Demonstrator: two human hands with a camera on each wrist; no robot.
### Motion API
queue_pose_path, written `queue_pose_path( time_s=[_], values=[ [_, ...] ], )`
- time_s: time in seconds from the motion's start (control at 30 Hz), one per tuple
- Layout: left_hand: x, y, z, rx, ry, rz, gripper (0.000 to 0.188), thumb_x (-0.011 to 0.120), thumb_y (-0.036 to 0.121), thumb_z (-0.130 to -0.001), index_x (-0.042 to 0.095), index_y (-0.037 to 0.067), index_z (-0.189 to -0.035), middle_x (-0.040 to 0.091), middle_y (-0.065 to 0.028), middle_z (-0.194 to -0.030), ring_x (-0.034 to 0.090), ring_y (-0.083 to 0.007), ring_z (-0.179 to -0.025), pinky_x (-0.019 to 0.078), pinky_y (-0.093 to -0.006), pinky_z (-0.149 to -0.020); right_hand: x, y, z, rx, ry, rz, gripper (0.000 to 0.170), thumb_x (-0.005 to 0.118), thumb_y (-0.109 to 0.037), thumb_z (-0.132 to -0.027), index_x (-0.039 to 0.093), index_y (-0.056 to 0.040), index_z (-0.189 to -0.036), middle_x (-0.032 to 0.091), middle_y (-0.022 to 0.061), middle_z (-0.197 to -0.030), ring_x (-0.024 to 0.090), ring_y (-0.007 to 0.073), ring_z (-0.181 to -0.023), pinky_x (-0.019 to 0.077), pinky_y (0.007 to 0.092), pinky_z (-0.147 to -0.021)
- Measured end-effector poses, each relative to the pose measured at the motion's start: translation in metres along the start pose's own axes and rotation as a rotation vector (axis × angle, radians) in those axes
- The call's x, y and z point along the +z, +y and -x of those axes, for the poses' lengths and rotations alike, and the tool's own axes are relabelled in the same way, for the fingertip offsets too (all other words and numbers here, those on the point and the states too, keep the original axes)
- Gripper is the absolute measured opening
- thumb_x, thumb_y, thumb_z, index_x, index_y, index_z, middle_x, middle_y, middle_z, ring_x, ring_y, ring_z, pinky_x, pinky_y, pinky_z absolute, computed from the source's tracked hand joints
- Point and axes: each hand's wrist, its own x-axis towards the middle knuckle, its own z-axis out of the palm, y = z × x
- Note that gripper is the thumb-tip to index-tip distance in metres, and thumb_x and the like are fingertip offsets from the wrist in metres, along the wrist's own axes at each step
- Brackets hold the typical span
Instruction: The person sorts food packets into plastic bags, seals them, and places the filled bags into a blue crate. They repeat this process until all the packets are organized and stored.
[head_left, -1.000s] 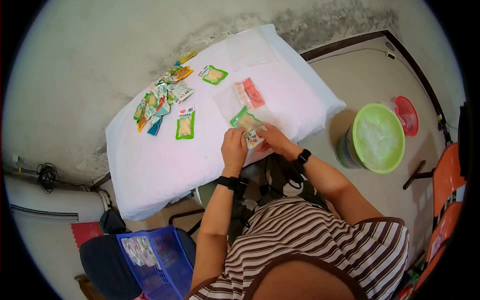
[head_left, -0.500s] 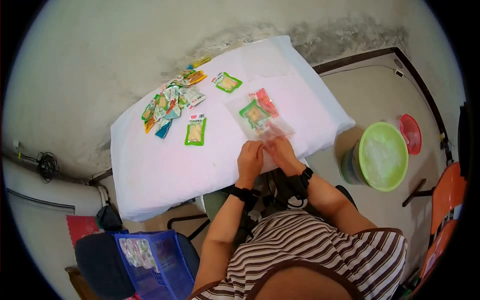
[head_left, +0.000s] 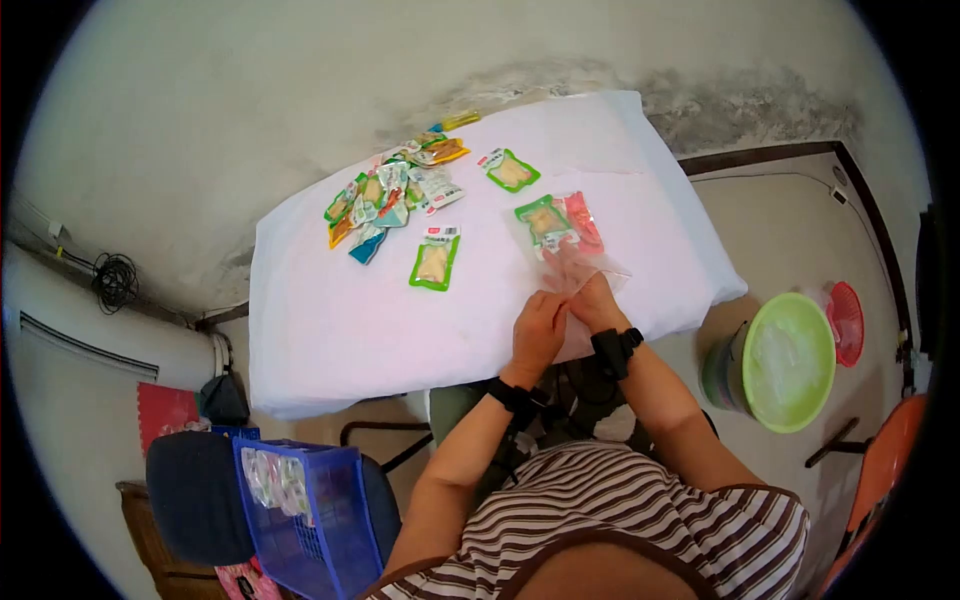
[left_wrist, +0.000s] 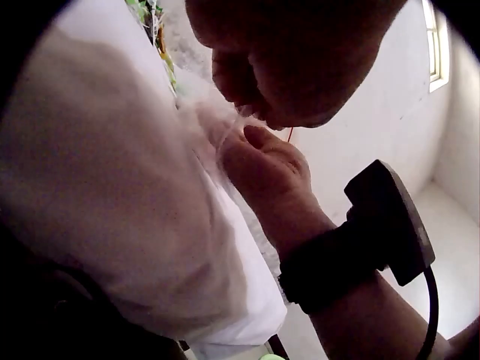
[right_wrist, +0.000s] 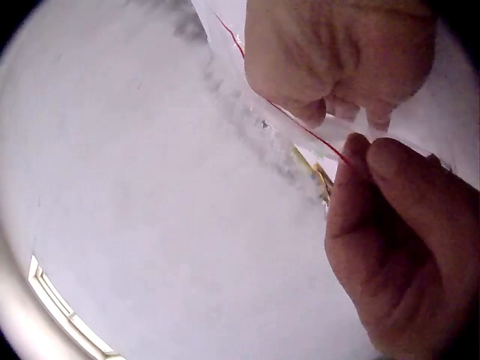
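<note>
On the white-covered table lies a clear bag (head_left: 612,272) with a green-edged food packet (head_left: 543,220) and a red packet (head_left: 583,222) side by side at its far end. My left hand (head_left: 538,332) pinches the near edge of the bag; in the right wrist view the left thumb and forefinger (right_wrist: 405,232) meet beside the bag's red line (right_wrist: 300,127). The right hand (head_left: 597,300) is at the bag's mouth, its extended fingers showing through the plastic. In the left wrist view the right hand (left_wrist: 266,169) is partly covered by plastic.
Two green-edged packets (head_left: 434,260) (head_left: 510,171) lie apart left of the bag, near a pile of mixed packets (head_left: 385,195). A green tub (head_left: 790,362) and red basket (head_left: 847,323) stand at right; a blue crate (head_left: 325,520) is at lower left.
The head view has shifted. My right hand has gone from holding the bag's edge to having its fingers under the plastic. The green-edged packet now lies left of the red one.
</note>
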Motion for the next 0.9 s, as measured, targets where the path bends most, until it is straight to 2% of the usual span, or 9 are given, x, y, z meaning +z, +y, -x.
queue_pose_path(
  time_s=[0.13,0.2,0.33,0.4,0.43,0.5,0.57,0.7,0.9],
  values=[
    [-0.011,0.001,-0.005,-0.090,-0.134,0.104,0.011,0.060,0.004,-0.079,0.059,0.002,-0.090,0.057,-0.0120,-0.080,0.057,-0.0277,-0.072,0.0466,-0.0336,-0.062,-0.012,-0.004,0.005,0.111,-0.024,-0.107,0.048,0.052,-0.015,-0.089,0.035,0.0019,-0.130,0.044,0.0087,-0.125,0.049,0.0232,-0.111,0.0431,0.0350,-0.090],
    [-0.024,-0.014,-0.012,-0.074,-0.139,0.058,0.012,0.061,0.007,-0.079,0.059,0.003,-0.091,0.057,-0.0121,-0.081,0.058,-0.0275,-0.072,0.0469,-0.0339,-0.063,-0.010,-0.024,0.027,-0.113,-0.276,1.032,0.040,0.052,-0.015,-0.088,0.044,0.0002,-0.124,0.053,0.0073,-0.112,0.053,0.0224,-0.103,0.0461,0.0340,-0.084],
    [-0.062,-0.073,-0.034,-0.272,-0.061,-0.021,0.016,0.059,0.011,-0.081,0.060,0.003,-0.095,0.058,-0.0128,-0.083,0.058,-0.0256,-0.072,0.0472,-0.0336,-0.064,-0.033,-0.025,0.048,0.042,-0.055,0.967,0.029,0.054,-0.013,-0.084,0.056,-0.0022,-0.111,0.058,0.0069,-0.100,0.057,0.0255,-0.094,0.0484,0.0367,-0.075],
    [-0.091,-0.116,-0.052,-0.283,-0.034,-0.168,0.023,0.060,0.016,-0.079,0.060,0.004,-0.098,0.059,-0.0150,-0.088,0.058,-0.0293,-0.074,0.0473,-0.0366,-0.067,-0.033,-0.035,0.060,-0.415,-0.344,1.816,0.020,0.057,-0.012,-0.079,0.060,-0.0052,-0.098,0.059,0.0076,-0.095,0.055,0.0274,-0.087,0.0458,0.0372,-0.071],
    [-0.106,-0.125,-0.064,-0.408,-0.021,-0.246,0.026,0.059,0.019,-0.078,0.059,0.003,-0.099,0.059,-0.0160,-0.094,0.057,-0.0313,-0.084,0.0464,-0.0380,-0.074,-0.034,-0.035,0.064,-0.417,-0.348,1.815,0.020,0.057,-0.012,-0.079,0.060,-0.0052,-0.098,0.059,0.0076,-0.095,0.055,0.0274,-0.087,0.0458,0.0372,-0.071],
    [-0.134,-0.168,-0.083,-0.379,0.021,-0.406,0.031,0.057,0.017,-0.078,0.058,0.000,-0.103,0.057,-0.0191,-0.103,0.052,-0.0345,-0.099,0.0419,-0.0398,-0.086,-0.036,-0.032,0.067,-0.766,-0.442,1.821,0.015,0.060,-0.012,-0.075,0.060,-0.0079,-0.089,0.059,0.0090,-0.096,0.053,0.0288,-0.083,0.0417,0.0382,-0.074],
    [-0.162,-0.209,-0.102,-0.291,0.058,-0.512,0.039,0.059,0.017,-0.077,0.053,-0.002,-0.110,0.055,-0.0218,-0.106,0.050,-0.0370,-0.102,0.0393,-0.0421,-0.090,-0.042,-0.027,0.068,-0.759,-0.422,1.856,0.015,0.061,-0.013,-0.074,0.059,-0.0092,-0.089,0.059,0.0080,-0.096,0.053,0.0278,-0.084,0.0398,0.0388,-0.076],
    [-0.193,-0.262,-0.128,-0.354,0.100,-0.714,0.046,0.061,0.016,-0.076,0.048,-0.004,-0.115,0.050,-0.0242,-0.113,0.045,-0.0396,-0.108,0.0366,-0.0439,-0.093,-0.045,-0.021,0.067,-0.755,-0.387,1.927,0.015,0.064,-0.016,-0.072,0.059,-0.0110,-0.085,0.059,0.0064,-0.099,0.052,0.0271,-0.088,0.0364,0.0423,-0.079],
    [-0.219,-0.326,-0.174,-0.533,0.080,-0.655,0.074,0.063,0.044,-0.073,0.040,0.003,-0.130,0.032,-0.0250,-0.136,0.029,-0.0434,-0.125,0.0260,-0.0498,-0.103,-0.032,-0.022,0.064,-0.760,-0.359,1.933,0.026,0.067,-0.021,-0.067,0.060,-0.0098,-0.090,0.059,0.0086,-0.101,0.053,0.0287,-0.093,0.0375,0.0424,-0.077]
  ],
)
